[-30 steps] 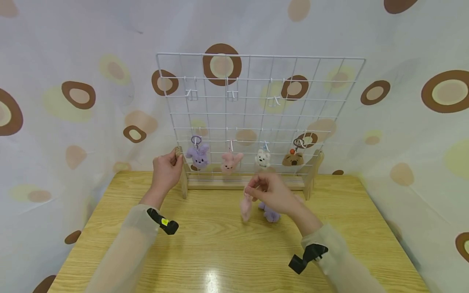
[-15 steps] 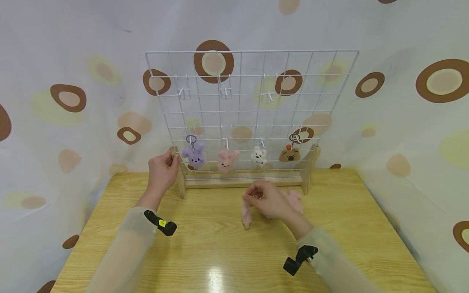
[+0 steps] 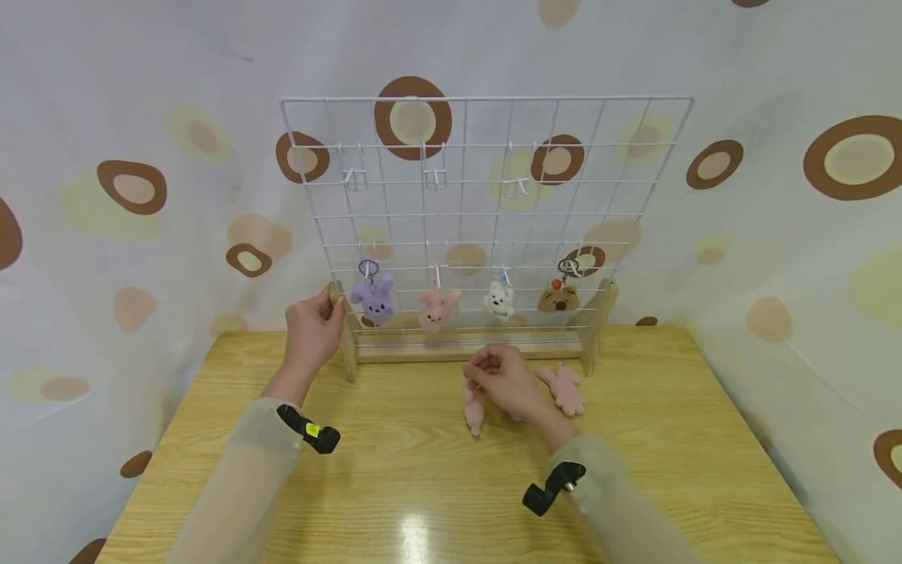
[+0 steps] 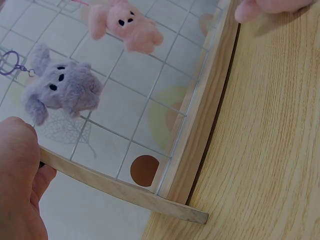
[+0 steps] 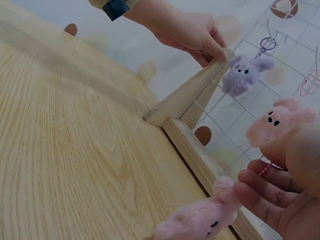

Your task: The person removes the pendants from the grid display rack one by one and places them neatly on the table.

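My left hand point(image 3: 313, 329) pinches the top of the wooden left upright point(image 4: 120, 187) of a white wire grid rack point(image 3: 486, 99). My right hand point(image 3: 510, 382) holds a pink plush keychain point(image 3: 474, 411) in front of the rack, and it dangles below the fingers. In the right wrist view a pink bead chain point(image 5: 265, 170) runs between thumb and fingers. On the rack's lower row hang a purple plush point(image 3: 377, 300), a pink plush point(image 3: 435, 311), a white plush point(image 3: 499, 300) and a brown bear plush point(image 3: 560, 298). Three bare hooks point(image 3: 517, 186) sit higher up.
Another pink plush point(image 3: 566, 389) lies on the wood-grain table point(image 3: 395, 486), right of my right hand. A purple plush point(image 3: 517, 417) is mostly hidden behind that hand. A patterned cloth point(image 3: 775, 251) stands behind the rack and at the sides.
My right hand has shifted slightly left and lower with the dangling plush, and its forearm has moved left, uncovering the pink plush on the table. The left hand keeps its grip.
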Available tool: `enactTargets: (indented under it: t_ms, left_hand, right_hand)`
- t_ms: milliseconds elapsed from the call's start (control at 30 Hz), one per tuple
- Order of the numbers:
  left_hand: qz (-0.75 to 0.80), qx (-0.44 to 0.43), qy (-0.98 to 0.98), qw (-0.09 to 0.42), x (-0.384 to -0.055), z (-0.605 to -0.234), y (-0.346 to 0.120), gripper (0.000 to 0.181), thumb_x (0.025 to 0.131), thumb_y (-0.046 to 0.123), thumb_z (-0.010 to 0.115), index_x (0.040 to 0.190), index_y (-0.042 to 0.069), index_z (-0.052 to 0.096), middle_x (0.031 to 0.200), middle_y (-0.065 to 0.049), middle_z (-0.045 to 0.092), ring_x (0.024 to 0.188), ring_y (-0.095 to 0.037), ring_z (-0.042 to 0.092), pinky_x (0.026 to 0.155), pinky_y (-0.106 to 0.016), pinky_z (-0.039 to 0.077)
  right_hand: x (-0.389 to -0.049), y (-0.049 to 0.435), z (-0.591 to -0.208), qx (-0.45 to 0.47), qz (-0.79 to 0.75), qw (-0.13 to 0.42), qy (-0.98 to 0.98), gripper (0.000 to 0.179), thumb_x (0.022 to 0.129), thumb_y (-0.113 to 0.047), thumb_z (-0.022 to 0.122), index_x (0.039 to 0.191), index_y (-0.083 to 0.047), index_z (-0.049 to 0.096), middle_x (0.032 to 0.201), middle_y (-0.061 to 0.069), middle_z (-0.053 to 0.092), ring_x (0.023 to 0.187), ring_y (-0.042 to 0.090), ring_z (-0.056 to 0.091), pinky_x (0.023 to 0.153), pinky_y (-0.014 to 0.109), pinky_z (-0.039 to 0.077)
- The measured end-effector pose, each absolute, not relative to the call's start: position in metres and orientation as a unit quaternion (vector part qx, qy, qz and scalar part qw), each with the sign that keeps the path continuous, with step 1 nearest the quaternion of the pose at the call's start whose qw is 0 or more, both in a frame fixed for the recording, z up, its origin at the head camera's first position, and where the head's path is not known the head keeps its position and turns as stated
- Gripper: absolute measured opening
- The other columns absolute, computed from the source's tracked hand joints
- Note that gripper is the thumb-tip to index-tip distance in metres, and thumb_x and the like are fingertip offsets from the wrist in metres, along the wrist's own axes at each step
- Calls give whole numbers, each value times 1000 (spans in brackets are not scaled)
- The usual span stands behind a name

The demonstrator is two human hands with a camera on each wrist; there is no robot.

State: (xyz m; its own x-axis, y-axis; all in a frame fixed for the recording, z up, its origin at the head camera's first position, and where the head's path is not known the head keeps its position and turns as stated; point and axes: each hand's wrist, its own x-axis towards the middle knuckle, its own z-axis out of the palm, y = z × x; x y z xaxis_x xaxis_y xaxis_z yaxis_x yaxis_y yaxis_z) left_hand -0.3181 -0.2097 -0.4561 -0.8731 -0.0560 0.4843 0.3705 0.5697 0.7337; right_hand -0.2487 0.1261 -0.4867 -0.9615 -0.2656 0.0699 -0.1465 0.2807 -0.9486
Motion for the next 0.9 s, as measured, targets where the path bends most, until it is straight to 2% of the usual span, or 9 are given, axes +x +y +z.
enactTargets:
  t_ms: [233, 400, 633, 900]
  left_hand:
    - [-457, -91, -855, 227, -316, -455, -210, 31, 105, 6, 64, 129, -13, 68, 105, -27, 76, 92, -33, 77, 64, -11, 50]
    - [-464, -98, -850, 229, -317, -456, -210, 30, 105, 3, 64, 128, -15, 68, 105, -28, 75, 95, -35, 77, 66, -10, 50]
    - [-463, -97, -850, 232, -319, -458, -212, 28, 105, 5, 64, 124, -14, 71, 103, -27, 76, 93, -34, 77, 67, -11, 51]
    - [-464, -98, -850, 228, -320, -459, -212, 28, 105, 6, 64, 124, -14, 71, 103, -27, 76, 92, -33, 77, 67, -12, 52]
  right_hand:
    - [-255, 119, -500, -101, -614, 43, 781, 8, 102, -3, 70, 102, 5, 70, 88, 16, 72, 77, 27, 73, 70, 36, 62]
    - [-260, 117, -504, -94, -597, 39, 796, 9, 102, -6, 72, 101, 3, 73, 92, 13, 74, 79, 24, 73, 70, 34, 61]
    - [-270, 116, -511, -107, -535, 38, 837, 18, 102, -13, 73, 109, 2, 78, 99, 5, 76, 77, 19, 67, 64, 30, 55]
    - [-276, 111, -514, -141, -502, 45, 852, 20, 103, -15, 72, 111, 2, 79, 104, 6, 77, 75, 15, 67, 61, 29, 54]
